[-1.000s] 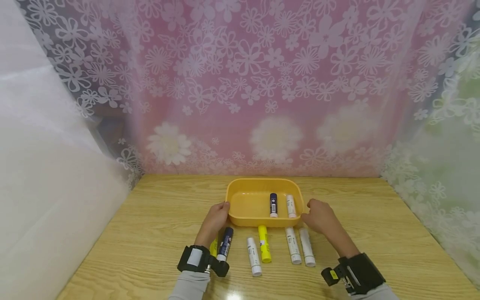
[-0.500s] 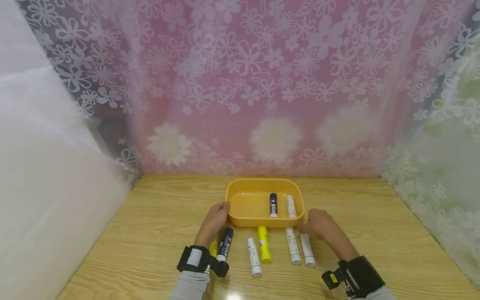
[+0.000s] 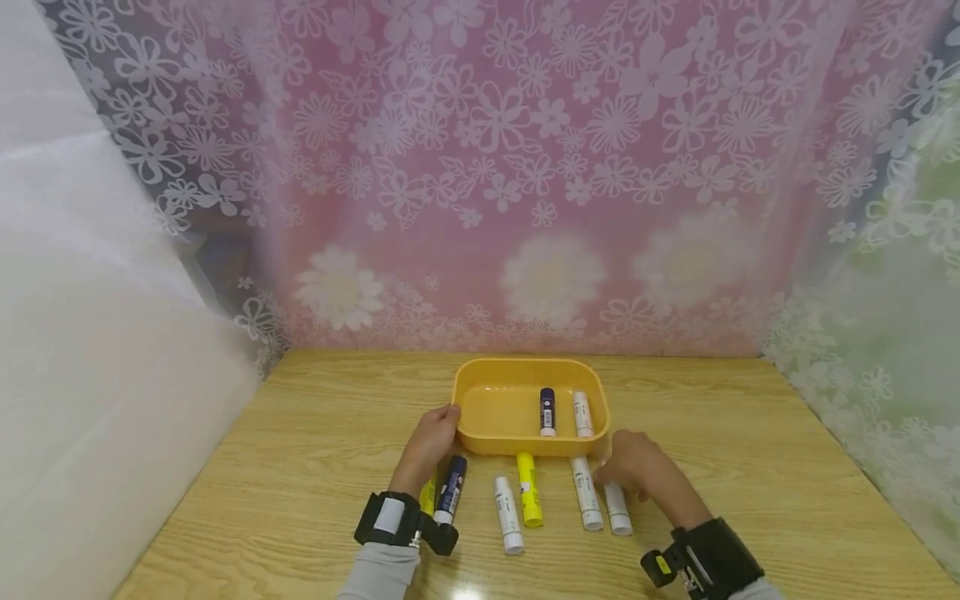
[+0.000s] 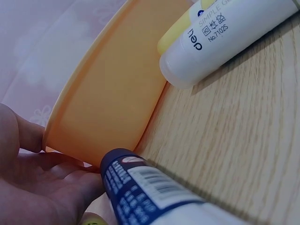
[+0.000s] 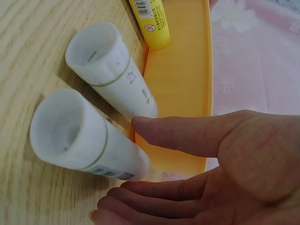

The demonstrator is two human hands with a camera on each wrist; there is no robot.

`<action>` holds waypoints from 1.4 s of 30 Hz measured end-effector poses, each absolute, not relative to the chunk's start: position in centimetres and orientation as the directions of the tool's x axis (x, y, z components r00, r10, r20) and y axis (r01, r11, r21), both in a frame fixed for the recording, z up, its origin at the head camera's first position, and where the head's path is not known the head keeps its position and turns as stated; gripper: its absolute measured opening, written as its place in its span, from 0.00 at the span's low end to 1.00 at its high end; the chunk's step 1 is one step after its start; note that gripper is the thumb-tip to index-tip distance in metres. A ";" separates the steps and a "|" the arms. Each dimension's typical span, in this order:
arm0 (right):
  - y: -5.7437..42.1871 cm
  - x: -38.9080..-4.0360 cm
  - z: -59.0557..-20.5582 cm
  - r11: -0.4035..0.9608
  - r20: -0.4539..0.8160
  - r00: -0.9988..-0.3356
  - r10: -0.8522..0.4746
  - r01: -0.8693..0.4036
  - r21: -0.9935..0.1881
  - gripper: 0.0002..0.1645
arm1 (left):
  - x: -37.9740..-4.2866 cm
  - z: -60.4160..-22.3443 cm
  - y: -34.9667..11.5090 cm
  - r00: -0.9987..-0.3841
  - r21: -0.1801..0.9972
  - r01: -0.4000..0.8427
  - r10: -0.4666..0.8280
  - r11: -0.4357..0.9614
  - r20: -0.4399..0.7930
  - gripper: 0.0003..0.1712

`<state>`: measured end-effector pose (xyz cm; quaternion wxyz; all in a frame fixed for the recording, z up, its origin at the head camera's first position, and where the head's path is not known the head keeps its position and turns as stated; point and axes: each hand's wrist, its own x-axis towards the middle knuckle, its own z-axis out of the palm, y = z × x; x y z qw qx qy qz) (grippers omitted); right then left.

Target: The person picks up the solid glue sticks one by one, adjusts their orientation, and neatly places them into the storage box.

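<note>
My left hand [image 3: 431, 435] grips the left end of a yellow plastic tray [image 3: 510, 447], thumb at the rim and fingers below it. Inside the tray lie a navy glue stick [image 3: 547, 412] and a white one. My right hand [image 3: 636, 461] is at the tray's front right corner, over the upper end of the rightmost white glue stick [image 3: 618, 510]. In the right wrist view its thumb and straight fingers are spread on either side of this stick [image 5: 89, 136]. Another white glue stick [image 5: 112, 70] lies just beyond the thumb.
Before the tray lie more glue sticks: a yellow one [image 3: 529, 492], a white one [image 3: 508, 515], and a navy one [image 3: 451, 490] by my left wrist, partly covering another yellow one [image 3: 428, 496]. A flowered pink curtain [image 3: 525, 183] hangs behind the wooden table [image 3: 345, 392].
My right hand has left the tray's right rim and come down toward me, over the rightmost white glue stick. The left hand has stayed on the tray.
</note>
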<state>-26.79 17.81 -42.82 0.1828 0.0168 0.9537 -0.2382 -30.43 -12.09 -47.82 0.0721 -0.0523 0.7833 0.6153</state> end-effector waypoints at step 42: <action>17.9 -26.8 -43.8 0.877 -0.319 -0.947 -0.032 0.126 -0.463 0.21 | -30.5 -47.9 -12.2 -0.987 0.963 -0.153 0.022 0.221 -0.162 0.29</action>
